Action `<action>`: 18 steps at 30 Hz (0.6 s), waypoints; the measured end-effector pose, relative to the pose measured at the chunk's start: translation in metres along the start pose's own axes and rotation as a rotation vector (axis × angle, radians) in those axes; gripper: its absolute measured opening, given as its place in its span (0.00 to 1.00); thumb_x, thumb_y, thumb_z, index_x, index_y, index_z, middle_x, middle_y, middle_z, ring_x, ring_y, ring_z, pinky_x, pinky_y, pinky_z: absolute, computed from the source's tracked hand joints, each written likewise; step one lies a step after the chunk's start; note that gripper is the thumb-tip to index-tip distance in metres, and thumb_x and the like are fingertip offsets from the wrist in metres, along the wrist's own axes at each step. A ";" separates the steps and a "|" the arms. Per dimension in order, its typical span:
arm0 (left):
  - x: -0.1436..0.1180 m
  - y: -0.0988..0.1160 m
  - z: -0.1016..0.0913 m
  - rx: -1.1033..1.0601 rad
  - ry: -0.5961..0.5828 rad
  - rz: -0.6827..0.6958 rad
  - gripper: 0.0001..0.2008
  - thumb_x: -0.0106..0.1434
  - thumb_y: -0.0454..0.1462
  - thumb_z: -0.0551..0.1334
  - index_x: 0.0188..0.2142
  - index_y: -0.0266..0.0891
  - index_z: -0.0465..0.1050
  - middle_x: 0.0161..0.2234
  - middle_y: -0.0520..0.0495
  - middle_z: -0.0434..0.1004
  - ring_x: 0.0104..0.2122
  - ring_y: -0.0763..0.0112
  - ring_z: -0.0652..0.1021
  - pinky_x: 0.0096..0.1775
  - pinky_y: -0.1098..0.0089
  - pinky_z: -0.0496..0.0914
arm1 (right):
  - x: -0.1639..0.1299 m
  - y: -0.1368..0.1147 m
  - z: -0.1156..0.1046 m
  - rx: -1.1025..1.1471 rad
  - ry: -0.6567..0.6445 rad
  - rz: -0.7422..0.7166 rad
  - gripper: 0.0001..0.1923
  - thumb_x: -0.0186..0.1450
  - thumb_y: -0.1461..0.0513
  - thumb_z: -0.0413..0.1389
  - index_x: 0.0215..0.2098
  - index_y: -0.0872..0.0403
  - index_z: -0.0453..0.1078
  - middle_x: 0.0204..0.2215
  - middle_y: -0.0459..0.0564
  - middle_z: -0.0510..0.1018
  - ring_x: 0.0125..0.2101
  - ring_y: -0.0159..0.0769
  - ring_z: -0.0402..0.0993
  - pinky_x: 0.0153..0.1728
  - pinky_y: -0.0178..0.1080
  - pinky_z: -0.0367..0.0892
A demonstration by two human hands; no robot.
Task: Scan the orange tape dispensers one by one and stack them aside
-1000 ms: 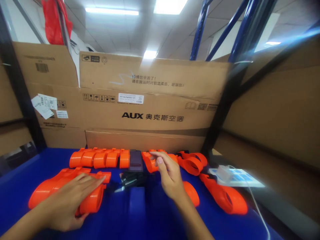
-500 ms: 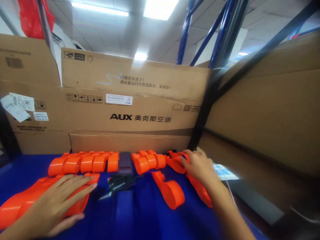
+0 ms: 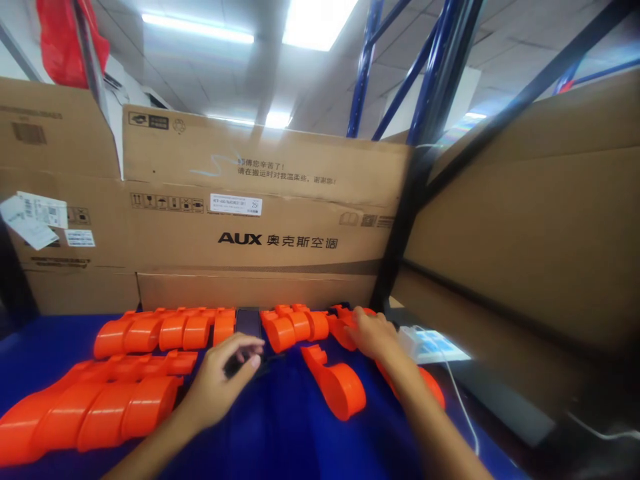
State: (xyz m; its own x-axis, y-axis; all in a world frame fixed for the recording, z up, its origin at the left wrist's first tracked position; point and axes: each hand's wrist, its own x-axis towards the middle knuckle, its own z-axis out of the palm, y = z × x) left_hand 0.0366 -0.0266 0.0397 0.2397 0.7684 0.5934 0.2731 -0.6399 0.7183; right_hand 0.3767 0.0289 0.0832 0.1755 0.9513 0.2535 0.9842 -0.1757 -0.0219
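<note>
My left hand [image 3: 223,380] is over a dark tool [image 3: 237,363] on the blue surface, its fingers curved and the thumb apart from them. The hand covers most of that tool, and I cannot see any grip on it. At the back right, my right hand [image 3: 373,333] has its fingers bent over an orange plastic piece with a rounded loop [image 3: 344,331]; the fingertips are partly hidden. Another orange piece [image 3: 345,390] lies alone in front of it. A further orange piece [image 3: 433,387] is partly covered by my right forearm.
Orange pieces stand in a back-left row [image 3: 173,331], a front-left row [image 3: 105,413] and a short middle row [image 3: 300,327]. A dark flat object [image 3: 249,322] sits between the back rows. Cardboard [image 3: 280,257] walls the back. A white cable [image 3: 457,393] runs at right.
My left hand has left the front-left row and moved right, over the dark tool. My right hand has shifted slightly left, staying at the orange piece.
</note>
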 end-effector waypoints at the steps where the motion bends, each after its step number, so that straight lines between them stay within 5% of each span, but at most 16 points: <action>1: 0.000 -0.005 0.001 -0.050 0.032 -0.056 0.12 0.66 0.41 0.60 0.48 0.45 0.76 0.42 0.45 0.81 0.41 0.61 0.79 0.43 0.63 0.72 | 0.000 -0.001 0.000 0.020 -0.009 0.000 0.22 0.67 0.52 0.51 0.53 0.56 0.68 0.46 0.64 0.78 0.48 0.56 0.73 0.41 0.45 0.62; 9: -0.006 -0.045 -0.008 -0.309 0.225 -0.272 0.15 0.64 0.46 0.62 0.45 0.40 0.75 0.33 0.47 0.79 0.28 0.68 0.75 0.28 0.70 0.68 | -0.005 -0.015 -0.016 0.144 0.140 -0.017 0.16 0.68 0.51 0.51 0.45 0.54 0.68 0.39 0.59 0.79 0.40 0.50 0.77 0.31 0.38 0.57; 18: -0.006 -0.040 -0.003 -0.416 0.238 -0.290 0.15 0.62 0.45 0.64 0.45 0.40 0.75 0.33 0.46 0.79 0.30 0.68 0.76 0.29 0.71 0.69 | -0.036 -0.044 -0.067 0.259 0.558 -0.105 0.15 0.67 0.49 0.52 0.35 0.51 0.64 0.33 0.51 0.76 0.29 0.40 0.72 0.27 0.36 0.56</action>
State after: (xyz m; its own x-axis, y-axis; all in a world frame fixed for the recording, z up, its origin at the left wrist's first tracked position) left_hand 0.0217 -0.0062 0.0084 -0.0209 0.9242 0.3813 -0.1054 -0.3813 0.9184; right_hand 0.3259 -0.0147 0.1401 0.1075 0.6721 0.7326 0.9816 0.0452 -0.1856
